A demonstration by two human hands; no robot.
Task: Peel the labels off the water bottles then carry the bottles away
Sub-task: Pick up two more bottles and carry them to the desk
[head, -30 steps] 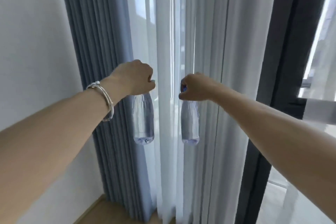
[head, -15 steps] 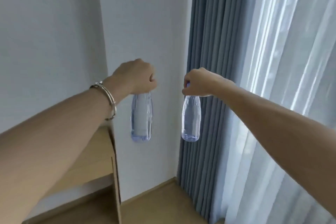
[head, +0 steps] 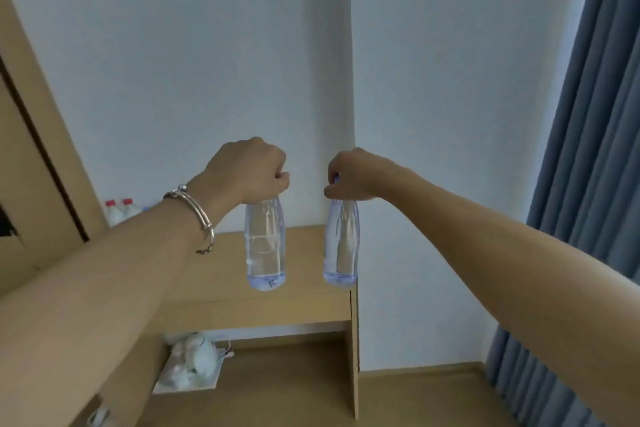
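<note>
Head view: left hand [head: 251, 172] is curled tight round the neck of the left bottle [head: 265, 243], fist closed over the cap. Right hand [head: 349, 175] pinches the right bottle [head: 341, 243] at the top with fingertips and thumb, a bit of blue cap showing. Both bottles hang upright in the air, side by side and not touching, in front of the wooden worktop [head: 304, 302] by the white wall. Both look clear, with no label I can see and water inside, so I judge peeling done and the carry under way. Bracelet [head: 194, 215] on my left wrist. Red-capped bottles [head: 119, 210] at back left of the worktop, partly behind my arm. White tea set on a tray [head: 194, 367] below the worktop. Blue curtain [head: 588, 149] at right.

Risks:
- The right grip is the weak one. It's a pinch on a small cap with the water's weight hanging, so a swing could work it loose.
- The bottles hang free. A quick turn could knock them together or clip the worktop edge.
- A drop here likely hits the worktop, then maybe the tea set.
</note>
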